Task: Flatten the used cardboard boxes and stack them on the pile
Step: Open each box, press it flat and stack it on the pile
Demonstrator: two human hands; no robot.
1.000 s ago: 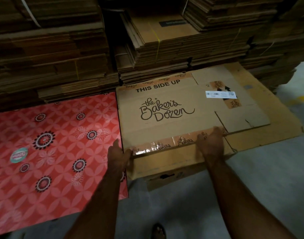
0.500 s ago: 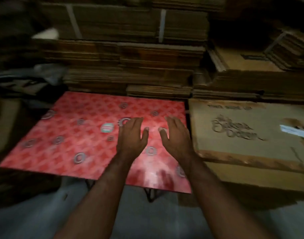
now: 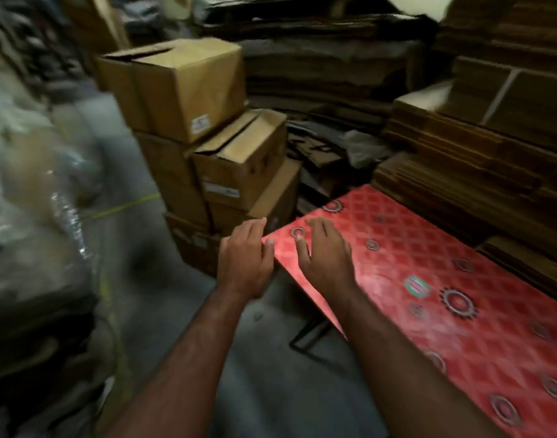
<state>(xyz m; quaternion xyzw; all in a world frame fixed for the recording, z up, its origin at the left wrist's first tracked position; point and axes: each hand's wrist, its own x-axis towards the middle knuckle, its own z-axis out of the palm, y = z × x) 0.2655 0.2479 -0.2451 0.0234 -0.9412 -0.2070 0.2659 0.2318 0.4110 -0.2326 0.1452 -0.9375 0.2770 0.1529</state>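
A stack of used, unflattened cardboard boxes stands ahead on the left: a large top box (image 3: 188, 86) with loose flaps, a smaller one (image 3: 239, 159) below it, and more underneath. My left hand (image 3: 244, 260) and my right hand (image 3: 323, 254) are stretched forward side by side, fingers relaxed, holding nothing. The left hand hovers just short of the lowest boxes, at the left corner of a red patterned board (image 3: 444, 298). The right hand is above that board's corner. The view is blurred.
Tall piles of flattened cardboard (image 3: 479, 159) fill the back and right. Plastic-wrapped bundles (image 3: 34, 184) crowd the left. A grey floor strip (image 3: 271, 358) runs between them. A black metal frame (image 3: 308, 336) shows under the red board.
My view has swung left, away from the flattened Baker's Dozen box, which both hands have let go. My empty hands now reach toward the stack of standing boxes.
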